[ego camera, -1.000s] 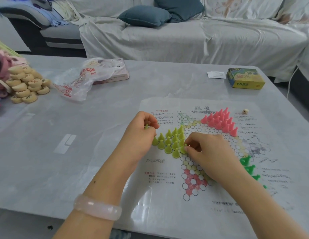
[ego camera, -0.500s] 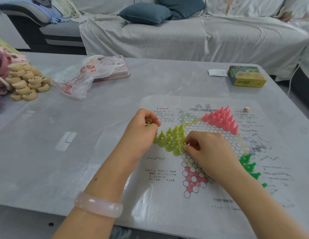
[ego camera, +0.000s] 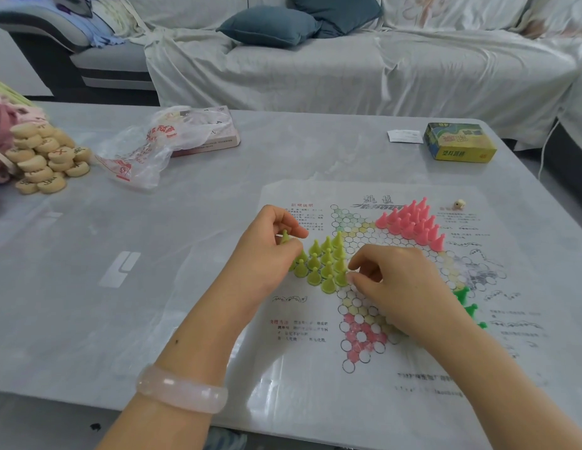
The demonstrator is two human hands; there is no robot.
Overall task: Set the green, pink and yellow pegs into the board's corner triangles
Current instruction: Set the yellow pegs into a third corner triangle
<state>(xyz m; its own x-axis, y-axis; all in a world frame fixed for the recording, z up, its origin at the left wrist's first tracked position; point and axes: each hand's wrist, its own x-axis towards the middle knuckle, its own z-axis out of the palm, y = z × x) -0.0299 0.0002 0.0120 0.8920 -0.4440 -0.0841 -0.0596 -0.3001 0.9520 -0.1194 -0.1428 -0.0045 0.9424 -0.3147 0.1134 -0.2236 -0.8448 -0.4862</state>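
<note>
A single yellow peg (ego camera: 284, 237) is pinched upright in the curled fingers (ego camera: 291, 246) of the left hand (ego camera: 267, 254), held just left of the yellow pegs (ego camera: 325, 264) already standing in the board's (ego camera: 358, 319) left corner triangle. The right hand (ego camera: 397, 287) is seen with thumb and forefinger drawn narrowly together at the near right edge of that cluster, touching the nearest peg; whether it is actually gripped cannot be told. The pink pegs (ego camera: 410, 220) are packed in the far triangle, well apart from both hands. The green pegs (ego camera: 466, 303) are partly hidden behind the right wrist. A small die (ego camera: 459, 203) lies on the bench (ego camera: 153, 287) beyond.
</note>
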